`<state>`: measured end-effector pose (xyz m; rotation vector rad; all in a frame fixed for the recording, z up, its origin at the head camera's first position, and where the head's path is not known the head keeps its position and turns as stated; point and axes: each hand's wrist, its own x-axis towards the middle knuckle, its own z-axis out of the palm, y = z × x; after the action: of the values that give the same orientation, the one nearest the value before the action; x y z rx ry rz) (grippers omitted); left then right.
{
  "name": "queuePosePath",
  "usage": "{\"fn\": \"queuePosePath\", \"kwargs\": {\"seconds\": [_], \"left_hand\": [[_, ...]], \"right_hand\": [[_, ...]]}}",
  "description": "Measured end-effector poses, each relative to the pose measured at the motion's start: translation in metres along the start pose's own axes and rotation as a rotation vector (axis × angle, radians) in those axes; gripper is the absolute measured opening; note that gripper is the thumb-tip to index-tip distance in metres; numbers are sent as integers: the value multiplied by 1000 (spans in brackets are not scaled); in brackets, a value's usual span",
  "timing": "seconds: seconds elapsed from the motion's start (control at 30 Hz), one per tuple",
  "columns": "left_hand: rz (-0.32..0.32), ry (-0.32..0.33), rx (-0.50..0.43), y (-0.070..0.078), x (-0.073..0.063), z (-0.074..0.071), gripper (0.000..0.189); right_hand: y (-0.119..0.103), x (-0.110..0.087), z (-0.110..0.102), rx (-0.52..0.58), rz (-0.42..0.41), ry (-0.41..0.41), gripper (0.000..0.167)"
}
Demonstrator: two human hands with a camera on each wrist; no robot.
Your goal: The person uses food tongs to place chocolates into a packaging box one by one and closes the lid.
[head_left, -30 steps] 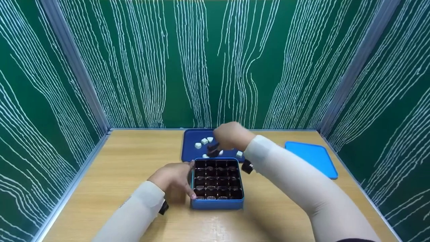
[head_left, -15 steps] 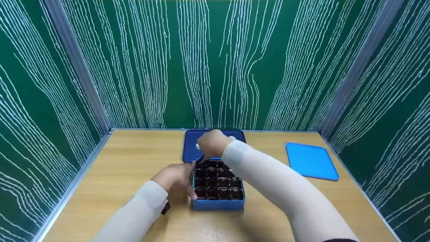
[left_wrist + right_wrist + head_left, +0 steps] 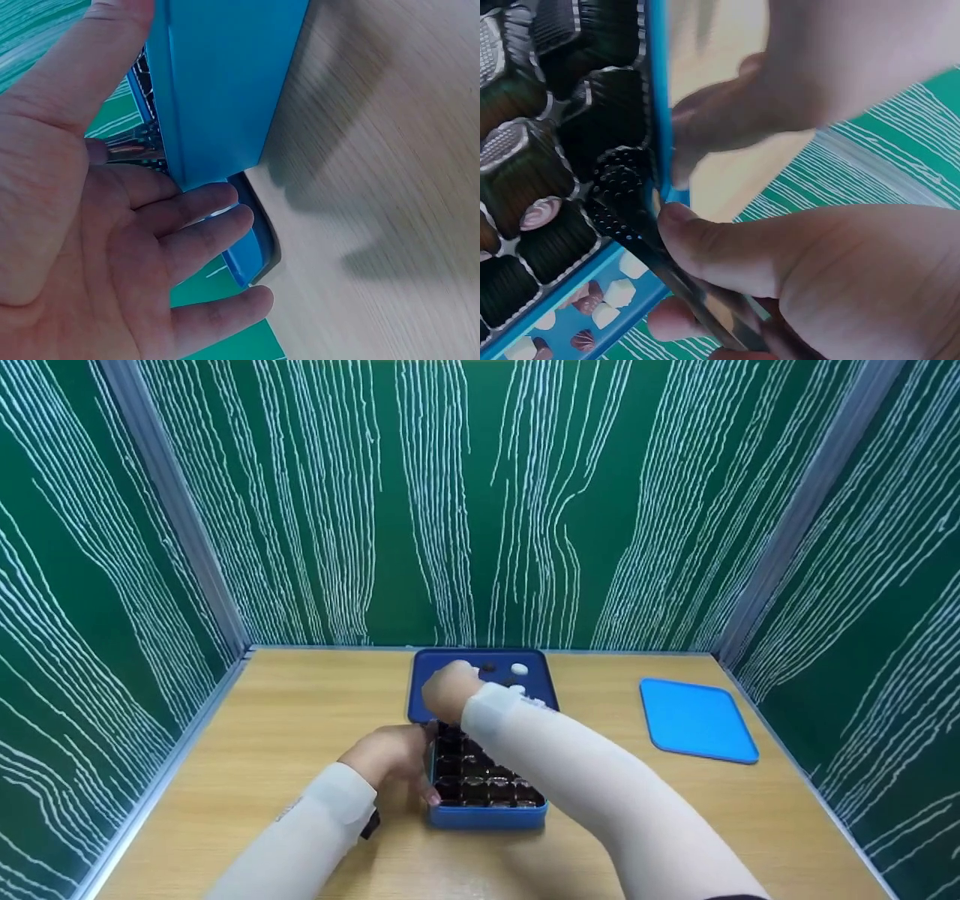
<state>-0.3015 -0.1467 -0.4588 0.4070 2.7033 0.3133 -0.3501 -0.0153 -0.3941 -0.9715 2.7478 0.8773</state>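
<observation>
My left hand (image 3: 390,754) grips the left side of a blue square box (image 3: 487,818), thumb near the front corner and fingers at the far corner. In the left wrist view the other fingers lie loosely beside the blue wall (image 3: 225,90). A dark plastic insert (image 3: 476,791) divides the box into several compartments. My right hand (image 3: 452,692) pinches dark tongs (image 3: 686,289) with perforated tips, which reach into the corner compartment at the box's far left. Whether the tips hold a piece, I cannot tell. A pink shell-shaped chocolate (image 3: 540,214) sits in a nearby compartment.
Behind the box lies a dark blue tray (image 3: 424,675) bearing white pieces (image 3: 519,668) and brown ones (image 3: 489,667). A light blue lid-like panel (image 3: 697,720) lies flat at the right. Green walls with white lines enclose the wooden table (image 3: 322,682).
My right hand has moved left and nearer from over the tray, bringing the tongs to the box's far left corner. The left hand keeps its place on the box.
</observation>
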Motion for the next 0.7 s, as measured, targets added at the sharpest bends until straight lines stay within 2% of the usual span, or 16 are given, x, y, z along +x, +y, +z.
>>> {"fn": "queuePosePath", "kwargs": {"seconds": [0.13,0.3,0.4,0.47,0.53,0.7], "left_hand": [[12,9,-7,-1,0,0,114],[-10,1,-20,-1,-1,0,103],[-23,-8,-23,0,0,1,104],[-34,-12,-33,-1,2,2,104],[-44,-12,-54,-2,3,3,113],[-27,5,-82,-3,1,4,148]], "right_hand": [[-5,-4,4,-28,11,40,25],[-3,-4,3,-6,26,17,28],[3,-6,-1,38,31,-13,28],[9,-10,-4,69,29,-37,22],[17,-15,-5,104,34,-41,13],[41,-30,1,217,60,-37,30]]}}
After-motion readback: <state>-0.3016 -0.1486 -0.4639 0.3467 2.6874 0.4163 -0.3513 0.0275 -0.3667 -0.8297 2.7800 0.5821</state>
